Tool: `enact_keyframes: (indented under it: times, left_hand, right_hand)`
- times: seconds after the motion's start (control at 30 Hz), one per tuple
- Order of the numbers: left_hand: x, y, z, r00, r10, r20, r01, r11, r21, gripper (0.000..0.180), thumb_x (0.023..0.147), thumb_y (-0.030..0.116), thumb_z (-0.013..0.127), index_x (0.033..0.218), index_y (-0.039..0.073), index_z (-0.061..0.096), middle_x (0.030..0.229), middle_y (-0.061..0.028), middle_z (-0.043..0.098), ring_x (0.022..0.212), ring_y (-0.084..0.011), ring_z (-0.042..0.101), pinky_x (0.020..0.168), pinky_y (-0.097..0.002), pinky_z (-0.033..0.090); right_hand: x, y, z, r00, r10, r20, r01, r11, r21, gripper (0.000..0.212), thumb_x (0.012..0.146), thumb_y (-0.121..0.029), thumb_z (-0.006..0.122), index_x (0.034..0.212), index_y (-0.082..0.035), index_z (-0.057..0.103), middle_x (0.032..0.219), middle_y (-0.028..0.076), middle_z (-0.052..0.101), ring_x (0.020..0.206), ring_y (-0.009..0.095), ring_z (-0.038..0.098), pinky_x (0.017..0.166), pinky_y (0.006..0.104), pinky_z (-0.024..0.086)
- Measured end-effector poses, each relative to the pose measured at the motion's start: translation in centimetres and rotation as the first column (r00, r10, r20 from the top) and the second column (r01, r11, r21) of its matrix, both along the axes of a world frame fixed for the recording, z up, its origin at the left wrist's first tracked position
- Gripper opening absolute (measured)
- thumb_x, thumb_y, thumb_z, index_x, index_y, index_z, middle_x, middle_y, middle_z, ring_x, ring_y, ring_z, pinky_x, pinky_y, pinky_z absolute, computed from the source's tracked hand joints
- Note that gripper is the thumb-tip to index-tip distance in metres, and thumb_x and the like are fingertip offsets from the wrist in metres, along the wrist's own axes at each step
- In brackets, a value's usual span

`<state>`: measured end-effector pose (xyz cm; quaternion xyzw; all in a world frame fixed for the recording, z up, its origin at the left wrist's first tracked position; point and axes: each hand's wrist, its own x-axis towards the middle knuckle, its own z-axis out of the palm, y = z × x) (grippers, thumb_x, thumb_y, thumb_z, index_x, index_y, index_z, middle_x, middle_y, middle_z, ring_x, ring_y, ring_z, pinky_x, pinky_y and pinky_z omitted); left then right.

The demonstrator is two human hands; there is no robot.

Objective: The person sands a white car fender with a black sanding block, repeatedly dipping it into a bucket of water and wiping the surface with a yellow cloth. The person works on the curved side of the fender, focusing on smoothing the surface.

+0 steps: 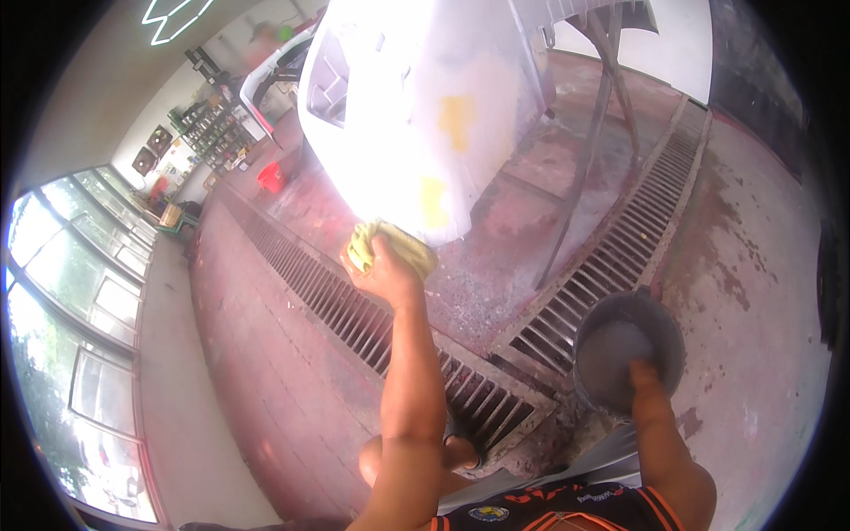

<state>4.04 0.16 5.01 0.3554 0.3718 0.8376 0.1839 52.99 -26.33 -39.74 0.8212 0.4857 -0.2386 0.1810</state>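
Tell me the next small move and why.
Probably lift the right hand out of the dark bucket: it is dipped in cloudy water, its grip hidden from view, while the left hand holds the yellow cloth up by the pale car body.

Red bucket (pixel 272 178) on pink floor (pixel 239 354). Shelf (pixel 212 133), packed full. Two fans (pixel 158 139) on white wall (pixel 168 102). Big windows (pixel 104 394) at left, green trees (pixel 40 354) outside. Long floor grates (pixel 639 221).

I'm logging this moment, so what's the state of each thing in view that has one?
Left hand, closed on the yellow cloth
Yellow cloth, bunched
Right hand, partly submerged in the dark bucket
Dark bucket, upright, holding cloudy liquid
White vehicle body, patched yellow
Red bucket, upright
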Motion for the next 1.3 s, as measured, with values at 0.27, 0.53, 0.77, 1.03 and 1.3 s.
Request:
enact_keyframes:
  times: [0.27,0.53,0.77,1.03,1.3]
  left_hand:
    - [-0.6,4.5,17.3,0.901,-0.003,-0.433,0.113,0.967,0.228,0.028,0.087,0.010,0.072,0.112,-0.003,0.066,0.106,-0.0097,0.067,0.098,-0.0204,0.064,0.091,-0.0362,0.052]
    - [-5.2,10.0,8.2,0.962,-0.268,0.051,0.264,0.961,0.082,0.022,0.101,0.006,0.063,0.122,0.001,0.064,0.106,-0.0148,0.074,0.092,-0.0269,0.077,0.077,-0.0402,0.066]
    - [0.1,3.3,-0.6,0.983,-0.166,0.082,0.162,0.986,0.050,0.027,0.098,-0.002,0.057,0.125,0.001,0.058,0.113,-0.0120,0.068,0.099,-0.0241,0.072,0.089,-0.0404,0.062]
    - [3.0,0.3,13.3,0.585,0.461,-0.667,0.072,0.790,0.609,0.050,0.066,0.008,0.090,0.112,0.007,0.070,0.107,-0.0159,0.071,0.096,-0.0367,0.068,0.086,-0.0454,0.056]
    - [11.3,4.4,22.0,-0.164,0.716,-0.678,0.179,0.698,0.693,0.030,0.082,0.014,0.078,0.110,0.022,0.070,0.109,-0.0038,0.066,0.110,-0.0305,0.062,0.090,-0.0461,0.047]
  right_hand:
    - [-1.4,0.6,0.8,0.999,0.022,0.025,-0.021,0.999,-0.026,0.037,0.096,-0.016,0.077,0.133,-0.015,0.078,0.147,0.014,0.069,0.139,0.032,0.064,0.118,0.0445,0.052]
    - [-3.3,0.8,3.4,0.996,-0.007,-0.093,0.007,1.000,0.002,0.039,0.096,-0.013,0.076,0.134,-0.010,0.076,0.151,0.019,0.064,0.141,0.034,0.062,0.117,0.0451,0.052]
    - [2.6,0.1,-3.4,0.999,0.018,0.051,-0.022,0.997,0.072,0.036,0.097,-0.009,0.071,0.133,-0.009,0.076,0.153,0.020,0.063,0.142,0.036,0.060,0.119,0.0451,0.050]
    - [-3.1,0.4,0.9,0.998,0.034,-0.054,-0.030,0.997,0.071,0.036,0.097,-0.010,0.072,0.133,-0.009,0.076,0.153,0.019,0.063,0.142,0.036,0.061,0.119,0.0457,0.050]
    - [-2.0,-1.6,2.4,0.995,-0.020,-0.102,0.037,0.984,0.175,0.037,0.097,-0.010,0.072,0.133,-0.010,0.076,0.153,0.018,0.064,0.142,0.036,0.061,0.119,0.0463,0.050]
